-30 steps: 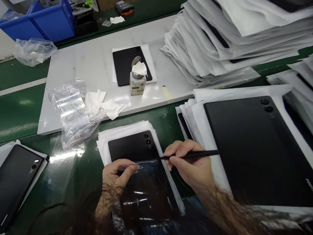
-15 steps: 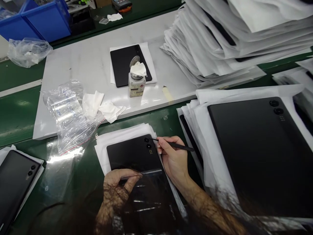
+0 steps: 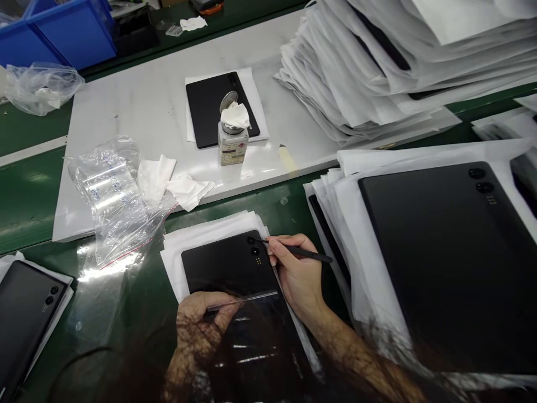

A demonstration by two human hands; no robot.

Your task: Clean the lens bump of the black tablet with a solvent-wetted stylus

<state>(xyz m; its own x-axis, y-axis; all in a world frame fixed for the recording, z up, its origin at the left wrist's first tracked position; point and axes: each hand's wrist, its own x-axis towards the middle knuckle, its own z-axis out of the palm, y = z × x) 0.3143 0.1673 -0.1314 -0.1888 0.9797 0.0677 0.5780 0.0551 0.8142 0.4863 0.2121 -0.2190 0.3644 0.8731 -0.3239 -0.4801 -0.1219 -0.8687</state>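
A black tablet back panel (image 3: 220,266) with two camera rings near its upper right corner lies face up on white sheets (image 3: 173,263) in front of me. Black tweezers (image 3: 308,253) are held like a pen in my right hand (image 3: 297,274), their tip at the upper camera ring. Between the thumb and fingers of my left hand (image 3: 201,316) is the edge of a clear plastic film (image 3: 260,296), which covers the panel's lower part. Loose dark hair in the foreground partly hides my forearms and the lower end of the panel.
A bottle (image 3: 232,148) with a white wipe on top stands before another tablet panel (image 3: 201,112) on the grey board (image 3: 142,89). Plastic bags (image 3: 115,190) and crumpled wipes (image 3: 188,192) lie at left. Stacked panels between sheets (image 3: 436,252) rise at right; another panel (image 3: 25,313) is at far left.
My view has shifted slightly, so the background sits a little differently. My hands, the tweezers and the film keep almost the same place on the panel.
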